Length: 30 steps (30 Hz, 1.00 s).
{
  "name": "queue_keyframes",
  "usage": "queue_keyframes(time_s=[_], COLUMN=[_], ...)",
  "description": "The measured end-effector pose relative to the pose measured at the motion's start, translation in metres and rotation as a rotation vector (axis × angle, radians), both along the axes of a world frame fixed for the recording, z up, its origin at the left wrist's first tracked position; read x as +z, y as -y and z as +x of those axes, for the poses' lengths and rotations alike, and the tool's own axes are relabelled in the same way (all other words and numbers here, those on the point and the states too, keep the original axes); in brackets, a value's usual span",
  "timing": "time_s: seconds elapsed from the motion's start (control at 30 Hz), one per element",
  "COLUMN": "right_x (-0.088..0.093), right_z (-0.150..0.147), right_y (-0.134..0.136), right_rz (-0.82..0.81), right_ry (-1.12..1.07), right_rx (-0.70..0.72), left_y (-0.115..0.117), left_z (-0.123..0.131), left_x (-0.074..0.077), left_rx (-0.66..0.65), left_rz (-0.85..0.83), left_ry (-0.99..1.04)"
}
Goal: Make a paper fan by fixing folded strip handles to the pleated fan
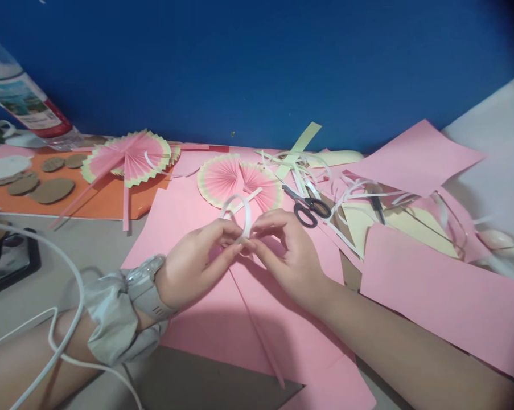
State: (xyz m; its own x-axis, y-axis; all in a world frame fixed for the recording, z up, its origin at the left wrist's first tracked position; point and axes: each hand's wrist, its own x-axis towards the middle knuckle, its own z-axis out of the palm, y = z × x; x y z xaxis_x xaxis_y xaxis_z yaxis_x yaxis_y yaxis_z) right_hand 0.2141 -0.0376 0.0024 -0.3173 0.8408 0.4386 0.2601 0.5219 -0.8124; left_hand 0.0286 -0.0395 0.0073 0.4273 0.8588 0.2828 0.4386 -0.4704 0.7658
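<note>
Between both hands a narrow white paper strip [247, 215] is bent into a loop. My left hand [199, 256] pinches it from the left, and my right hand [284, 250] pinches it from the right, their fingertips nearly touching. Just beyond the fingers lies a pleated pink paper fan [222, 177] with a yellow-green edge, spread in two rounded halves. A thin pink stick [260, 330] runs from under the hands toward me. Pink paper sheets [188, 319] lie beneath. Black-handled scissors [305, 209] rest right of the fan.
A second pleated fan [149, 151] with pink sticks lies on an orange sheet [98, 199] beside cardboard discs [52, 191]. A plastic bottle [30, 102] stands at the left. Paper scraps [301, 148] and pink sheets [444, 290] fill the right. A white cable [75, 273] crosses my left arm.
</note>
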Motion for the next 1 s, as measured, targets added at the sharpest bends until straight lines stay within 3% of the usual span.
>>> queue_keyframes(time_s=[0.23,0.43,0.67,0.83,1.0], right_x=[0.0017,-0.0006,-0.0038,-0.004,-0.0002], right_z=[0.0006,0.0013,0.0025,0.0014,0.001], right_y=[0.0017,0.0008,0.0009,0.0038,0.004], right_rz=[0.096,0.246,0.243,0.132,0.144], right_ry=[0.037,0.085,0.075,0.008,0.075], right_rx=[0.002,0.044,0.04,0.007,-0.048], left_y=[0.0001,0.0001,0.0008,0.0007,-0.0001], left_z=[-0.0016,-0.0019,-0.0016,-0.0014,-0.001], left_x=[-0.0023,0.0002,0.0016,0.0033,0.0023], left_rx=[-0.025,-0.051,-0.057,-0.059,-0.05], left_rz=[-0.012,0.096,0.1,0.06,0.073], left_ry=[0.004,-0.036,-0.053,-0.061,-0.069])
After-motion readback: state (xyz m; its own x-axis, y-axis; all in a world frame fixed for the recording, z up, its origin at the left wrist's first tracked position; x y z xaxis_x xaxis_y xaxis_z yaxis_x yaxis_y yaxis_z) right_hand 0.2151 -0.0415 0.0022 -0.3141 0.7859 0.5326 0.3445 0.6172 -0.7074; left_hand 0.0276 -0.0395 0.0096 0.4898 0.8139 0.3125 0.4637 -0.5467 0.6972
